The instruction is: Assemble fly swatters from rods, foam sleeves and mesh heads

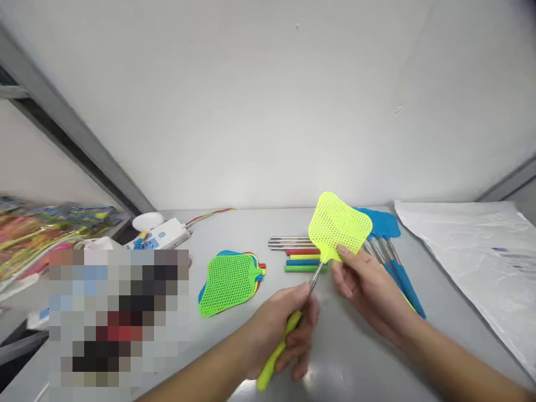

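My left hand (285, 329) grips the yellow plastic handle (278, 352) of a fly swatter, and its thin metal shaft (316, 279) rises from that fist. My right hand (368, 293) pinches the neck of the swatter's yellow mesh head (338, 224), which stands tilted above the table. To the left of my hands lies a stack of swatter heads, green on top (228, 283). Beyond my hands lie several bare metal rods (291, 243) and several coloured handles (304, 259). Behind my right hand, blue swatters (379, 223) lie side by side.
A steel table (355, 368) stands against a white wall (268, 100). A clear plastic sheet (464, 257) covers the right side. A white device (161, 234) with coloured wires sits at the back left. A pixelated patch hides the lower left, beside a heap of shiny packaging (46, 234).
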Available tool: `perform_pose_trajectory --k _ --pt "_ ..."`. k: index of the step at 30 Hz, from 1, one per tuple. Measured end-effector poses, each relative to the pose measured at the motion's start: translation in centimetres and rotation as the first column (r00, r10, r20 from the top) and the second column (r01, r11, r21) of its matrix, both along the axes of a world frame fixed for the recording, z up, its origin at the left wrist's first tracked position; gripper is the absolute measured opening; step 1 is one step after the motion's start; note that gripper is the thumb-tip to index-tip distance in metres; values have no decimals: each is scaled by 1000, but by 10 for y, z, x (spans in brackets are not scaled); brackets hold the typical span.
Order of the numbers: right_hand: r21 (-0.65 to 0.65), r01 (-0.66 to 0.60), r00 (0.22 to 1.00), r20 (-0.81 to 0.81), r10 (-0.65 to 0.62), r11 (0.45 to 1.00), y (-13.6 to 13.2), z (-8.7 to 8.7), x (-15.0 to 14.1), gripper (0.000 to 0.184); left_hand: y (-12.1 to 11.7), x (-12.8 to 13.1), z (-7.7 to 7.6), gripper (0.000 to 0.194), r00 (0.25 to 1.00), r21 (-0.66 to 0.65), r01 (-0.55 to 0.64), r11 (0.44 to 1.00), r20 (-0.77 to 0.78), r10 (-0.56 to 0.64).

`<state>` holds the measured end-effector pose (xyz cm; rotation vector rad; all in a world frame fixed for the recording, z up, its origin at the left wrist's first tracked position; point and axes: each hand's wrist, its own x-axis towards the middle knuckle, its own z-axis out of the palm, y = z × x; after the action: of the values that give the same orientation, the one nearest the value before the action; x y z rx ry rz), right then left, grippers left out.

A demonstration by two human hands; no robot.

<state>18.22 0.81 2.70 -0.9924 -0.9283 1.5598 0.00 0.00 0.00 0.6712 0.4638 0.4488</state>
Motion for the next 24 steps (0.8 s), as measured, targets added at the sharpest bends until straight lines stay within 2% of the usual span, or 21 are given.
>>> perform_pose_trajectory --k 6,9,13,16,18,21,24 --pt "161 54 962 256 -94 985 -1 -5 4 45 -3 -1 4 36 992 130 -52 990 -108 66" --pt "171 29 925 368 -91 985 -4 -5 4 52 -4 0 7 37 980 218 -57 974 -175 97" --pt "150 18 923 379 -74 989 -8 -3 2 54 -5 0 12 42 950 313 -23 949 -289 119" --pt "149 47 908 406 -105 988 -11 -1 -1 54 -6 0 17 44 869 414 18 910 -456 190" --pt "147 66 898 423 -123 987 -12 0 -4 55 -7 -1 21 45 788 512 56 857 -549 277" --pt "138 68 896 427 -121 988 -13 1 -7 55 -8 -2 25 46 686 621 148 770 -625 372" --pt "138 57 900 422 -111 989 -13 1 -9 56 -6 -2 27 46 641 640 222 735 -664 384"
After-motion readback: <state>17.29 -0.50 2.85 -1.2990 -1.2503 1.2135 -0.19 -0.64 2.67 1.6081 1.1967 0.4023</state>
